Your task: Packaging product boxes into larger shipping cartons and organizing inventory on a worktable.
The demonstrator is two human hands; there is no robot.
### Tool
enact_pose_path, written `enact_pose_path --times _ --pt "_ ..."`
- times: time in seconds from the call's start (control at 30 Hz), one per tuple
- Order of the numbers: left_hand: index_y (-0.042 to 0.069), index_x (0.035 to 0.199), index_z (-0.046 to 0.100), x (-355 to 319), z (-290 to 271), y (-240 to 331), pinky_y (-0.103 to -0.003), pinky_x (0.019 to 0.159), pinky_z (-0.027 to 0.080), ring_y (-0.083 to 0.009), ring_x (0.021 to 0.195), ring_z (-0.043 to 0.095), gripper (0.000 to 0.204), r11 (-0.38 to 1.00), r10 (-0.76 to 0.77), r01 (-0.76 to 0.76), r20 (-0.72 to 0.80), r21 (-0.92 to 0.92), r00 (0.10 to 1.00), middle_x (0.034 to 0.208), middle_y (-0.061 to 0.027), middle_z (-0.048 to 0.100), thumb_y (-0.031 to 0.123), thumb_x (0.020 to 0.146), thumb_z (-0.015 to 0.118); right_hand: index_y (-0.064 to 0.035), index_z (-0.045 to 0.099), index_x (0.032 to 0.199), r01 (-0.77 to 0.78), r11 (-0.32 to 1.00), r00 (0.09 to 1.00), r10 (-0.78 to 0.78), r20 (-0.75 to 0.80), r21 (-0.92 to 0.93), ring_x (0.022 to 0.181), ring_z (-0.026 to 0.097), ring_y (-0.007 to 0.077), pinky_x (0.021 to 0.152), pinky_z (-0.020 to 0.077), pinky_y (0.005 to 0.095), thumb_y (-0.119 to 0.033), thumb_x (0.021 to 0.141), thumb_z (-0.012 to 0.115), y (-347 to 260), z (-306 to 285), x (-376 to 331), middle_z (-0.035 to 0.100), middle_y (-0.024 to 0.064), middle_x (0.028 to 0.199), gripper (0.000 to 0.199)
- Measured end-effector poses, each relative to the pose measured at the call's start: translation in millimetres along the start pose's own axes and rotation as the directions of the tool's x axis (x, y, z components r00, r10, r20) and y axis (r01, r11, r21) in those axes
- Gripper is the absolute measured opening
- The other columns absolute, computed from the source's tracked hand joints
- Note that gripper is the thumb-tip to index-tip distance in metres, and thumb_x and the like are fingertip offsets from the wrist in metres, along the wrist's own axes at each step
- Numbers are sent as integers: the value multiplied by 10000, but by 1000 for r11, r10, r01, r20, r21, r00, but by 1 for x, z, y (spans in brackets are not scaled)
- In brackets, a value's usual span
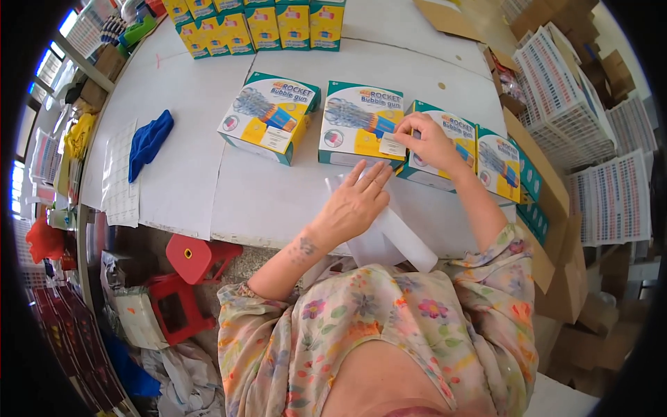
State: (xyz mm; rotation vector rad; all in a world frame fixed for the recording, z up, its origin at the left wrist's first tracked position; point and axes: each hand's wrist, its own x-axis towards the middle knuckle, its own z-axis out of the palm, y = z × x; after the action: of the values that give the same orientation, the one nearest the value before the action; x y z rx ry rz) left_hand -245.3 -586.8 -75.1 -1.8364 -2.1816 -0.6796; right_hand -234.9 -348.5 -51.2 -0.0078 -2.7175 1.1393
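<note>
A row of teal, yellow and white bubble gun boxes lies on the white table. My right hand (pixel 425 142) is at the second box (pixel 354 125), its thumb and fingers pinched together on the edge of a small white sticker (pixel 391 146) at that box's lower right corner. My left hand (pixel 356 201) is just below the same box, fingers stretched out. Under and beside it is a white paper roll (pixel 406 242) with a loose pale sheet (pixel 368 240). The box on the left (pixel 271 115) bears a similar white sticker (pixel 276 139). My right forearm partly hides the third box (pixel 445 118).
More small boxes (pixel 260 28) stand in a block at the far edge. To the left lie a blue cloth (pixel 149 144) and a sticker sheet (pixel 119 177). An open carton (pixel 549 208) stands at the right edge. A red stool (pixel 198 258) is below the table's left front.
</note>
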Motion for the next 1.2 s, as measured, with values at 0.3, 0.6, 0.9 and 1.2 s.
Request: enact_pose_path --times 0.3,0.6,0.9,1.2 --pt "23 831 532 8 11 7 -512 1087 297 -348 1308 408 88 999 -2 3 -11 47 1000 1340 -236 479 108 810 529 -51 612 843 93 995 995 -92 -47 26 946 535 189 847 438 302 -96 822 691 10 5 -8 613 53 956 93" --pt "12 795 535 17 14 2 -503 1088 301 -361 1324 385 90 996 -10 11 -10 91 1000 1365 -245 450 102 797 540 -50 593 824 184 983 978 -183 -102 1 878 535 212 809 436 329 -99 803 709 12 9 -7 616 57 905 127" --pt "-19 824 573 23 15 -4 -482 1069 322 -359 1279 423 131 997 -29 27 21 77 999 1327 -237 476 108 798 550 -84 518 1224 159 959 956 -209 -206 -234 1112 501 310 962 369 424 -220 772 752 8 14 -20 557 137 1183 526" --pt "9 857 584 36 3 -14 -433 1002 370 -332 1196 488 95 994 -90 94 -64 61 994 1211 -190 556 90 816 556 -90 424 1378 155 869 959 -246 -139 -470 1241 425 342 1034 316 454 -277 811 705 -11 -1 -43 474 172 1327 660"
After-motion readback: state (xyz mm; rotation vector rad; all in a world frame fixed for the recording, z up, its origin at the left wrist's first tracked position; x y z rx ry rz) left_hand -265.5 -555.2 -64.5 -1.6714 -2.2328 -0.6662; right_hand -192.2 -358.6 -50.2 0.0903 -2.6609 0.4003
